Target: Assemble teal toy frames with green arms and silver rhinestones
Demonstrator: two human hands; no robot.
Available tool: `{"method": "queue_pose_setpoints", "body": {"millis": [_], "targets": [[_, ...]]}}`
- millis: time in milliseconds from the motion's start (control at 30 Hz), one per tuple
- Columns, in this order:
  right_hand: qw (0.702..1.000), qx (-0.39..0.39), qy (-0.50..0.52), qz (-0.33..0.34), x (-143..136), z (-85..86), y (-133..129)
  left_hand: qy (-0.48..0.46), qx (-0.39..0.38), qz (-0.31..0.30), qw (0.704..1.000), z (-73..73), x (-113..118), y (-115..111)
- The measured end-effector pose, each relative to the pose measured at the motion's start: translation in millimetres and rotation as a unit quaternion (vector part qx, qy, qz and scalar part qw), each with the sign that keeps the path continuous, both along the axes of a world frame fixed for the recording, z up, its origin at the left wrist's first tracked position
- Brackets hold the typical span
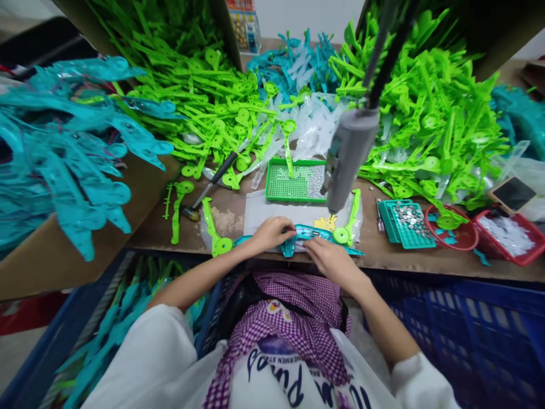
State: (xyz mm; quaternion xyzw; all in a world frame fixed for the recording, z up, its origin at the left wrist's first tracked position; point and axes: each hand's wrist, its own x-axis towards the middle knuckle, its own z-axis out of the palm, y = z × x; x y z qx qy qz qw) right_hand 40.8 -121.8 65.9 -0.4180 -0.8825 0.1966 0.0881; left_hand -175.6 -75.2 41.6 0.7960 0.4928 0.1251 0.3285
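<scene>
hands meet low in the middle of the view, over a long blue part lying at the near edge of a brown table. the left hand is curled, thumb and fingertips drawn together in a pinch at the middle of the part; what sits between them is too small to make out. the right hand lies palm down with bent fingers touching the part's near edge, and whether it grips or only rests there i cannot tell.

under the part is a pale sheet with a yellow animal print. a green arm piece stands at either side of the work, one left and one right. just beyond the sheet is a green tray with small silver bits gathered at its right end. a grey power driver hangs above the tray's right side.

to the left lies a hammer, its head towards the table's near edge. to the right are two teal trays with round metal discs, then a red bowl and a red basket of white bits. behind, green pieces are heaped high, and more blue parts fill a cardboard box at far left.
</scene>
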Motion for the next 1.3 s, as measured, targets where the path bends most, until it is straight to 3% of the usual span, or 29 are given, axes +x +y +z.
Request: {"method": "queue_pose_setpoints", "body": {"millis": [167, 333, 433, 533, 633, 733, 900, 1000, 1133, 1233, 1300], "targets": [[0.992, -0.102, -0.041, 0.066, -14, 22.8, 71, 0.008, 0.009, 0.099, 0.995, -0.6, 4, -31], [0.985, -0.081, -0.079, 0.129, -54, 36.3, 93, 0.075, 0.113, 0.163, 0.977, -9.6, 18, -65], [0.958, -0.149, -0.106, 0.220, -86, 37.6, 105, 0.139, 0.194, 0.135, 0.962, -16.2, 23, -76], [0.884, -0.334, -0.123, 0.304, -109, 31.8, 126, 0.194, 0.244, 0.077, 0.947, -19.5, 21, -81], [0.821, -0.470, -0.104, 0.307, -118, 20.2, 142, 0.212, 0.277, 0.029, 0.937, -18.2, 17, -81], [0.809, -0.502, -0.088, 0.291, -119, 6.5, 144, 0.196, 0.299, -0.035, 0.933, -11.9, 16, -76], [0.813, -0.488, -0.099, 0.302, -127, -2.4, 134, 0.256, 0.255, -0.114, 0.925, 3.3, 26, -63], [0.852, -0.432, -0.086, 0.282, -123, 8.3, 130, 0.265, 0.201, -0.123, 0.935, 9.9, 26, -56], [0.968, -0.196, 0.064, 0.142, -86, 26.6, 117, 0.164, 0.080, -0.050, 0.982, 13.5, 18, -33], [0.972, -0.113, 0.207, 0.020, -48, 22.1, 85, 0.054, -0.085, 0.004, 0.995, 12.3, 11, -7], [0.967, -0.089, 0.237, -0.037, -30, 7.3, 54, -0.010, -0.221, 0.034, 0.975, 9.4, 8, 7]]}}
